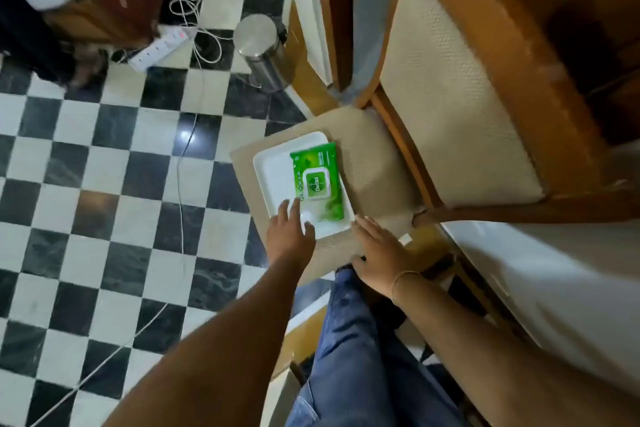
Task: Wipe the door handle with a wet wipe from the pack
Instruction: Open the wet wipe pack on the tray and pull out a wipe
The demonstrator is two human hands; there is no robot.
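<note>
A green wipe pack point(317, 182) is lying on a white tray point(272, 170); the left hand point(290, 232), fingers spread, is touching it, and the right hand point(377, 253) is resting flat and spread on the chair seat point(374, 163).

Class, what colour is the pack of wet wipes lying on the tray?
Green, with a white flip lid; the wipes pack shows best in the head view.

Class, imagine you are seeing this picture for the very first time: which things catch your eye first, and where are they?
The bright green wipes pack stands out, lying on a white tray on the chair seat at centre. The left hand rests at the pack's near end, the right hand beside the tray. A black-and-white chequered floor fills the left side.
</note>
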